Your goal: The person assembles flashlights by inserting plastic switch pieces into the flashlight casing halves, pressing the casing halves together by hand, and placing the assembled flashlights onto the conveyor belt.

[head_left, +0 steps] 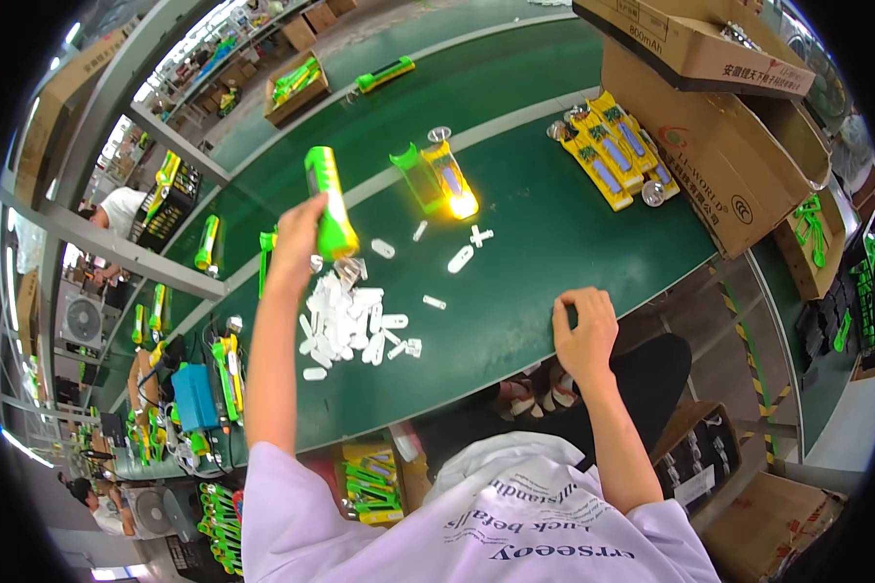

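My left hand [299,238] is closed around a green and yellow flashlight [332,204], held tilted over the green table, to the left of its middle. Just below it, a heap of small white plastic pieces [343,319] lies on the table, with a few strays to its right. Near the table's front edge, my right hand [587,335] hovers or rests with loosely curled fingers, thumb apart, and nothing visible in it. Further back lie a green shell half [415,179] and a yellow opened flashlight half [448,179], whose end glows bright yellow.
Several opened yellow flashlight halves [612,148] with wiring lie at the back right, beside a large cardboard box [715,146]. A belt beyond the rail carries a flashlight [385,74] and a carton of green parts [297,89]. A blue box [196,396] stands at left.
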Available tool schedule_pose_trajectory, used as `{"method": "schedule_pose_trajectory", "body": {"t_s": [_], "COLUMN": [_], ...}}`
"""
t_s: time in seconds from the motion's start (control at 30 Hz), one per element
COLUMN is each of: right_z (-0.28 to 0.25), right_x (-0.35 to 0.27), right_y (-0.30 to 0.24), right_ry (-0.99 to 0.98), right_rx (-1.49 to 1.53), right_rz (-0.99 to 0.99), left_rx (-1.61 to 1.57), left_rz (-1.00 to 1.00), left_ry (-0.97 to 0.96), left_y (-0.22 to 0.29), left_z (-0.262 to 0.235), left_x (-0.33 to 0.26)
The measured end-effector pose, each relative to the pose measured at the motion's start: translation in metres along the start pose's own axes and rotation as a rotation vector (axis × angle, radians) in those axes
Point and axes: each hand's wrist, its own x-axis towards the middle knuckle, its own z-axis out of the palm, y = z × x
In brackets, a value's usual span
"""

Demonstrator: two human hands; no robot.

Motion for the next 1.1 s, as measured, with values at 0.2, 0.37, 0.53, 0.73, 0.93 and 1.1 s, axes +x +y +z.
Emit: {"method": "schedule_pose_trajectory", "body": {"t_s": [0.2, 0.37, 0.53, 0.73, 0.93, 1.1], "right_z": [0.020, 0.020, 0.020, 0.019, 0.004, -0.002], "right_x": [0.000, 0.003, 0.001, -0.003, 0.031, -0.007], "right_y": [0.025, 0.025, 0.029, 0.031, 0.016, 0.046], "right_ry": [0.148, 0.111, 0.045, -0.019, -0.078, -0.270], "right_rx": [-0.082, -0.026, -0.036, -0.027, -0.044, -0.208], "right_rz": [-0.175, -0.228, -0.251, -0.256, -0.253, -0.305], "left_rx": [0.323, 0.511, 1.089, 1.349, 1.405, 1.505], "left_rz": [-0.218, -0.274, -0.406, -0.016, 0.199, 0.033], "left_ry": [0.119, 0.258, 0.038, 0.295, 0.208, 0.113], "left_y": [-0.066, -0.109, -0.098, -0.045, -0.060, -0.076], "left_z": [-0.053, -0.091, -0.088, 0.008, 0.115, 0.150], "left_x": [0.197, 0.292, 0.359, 0.434, 0.502, 0.528]}}
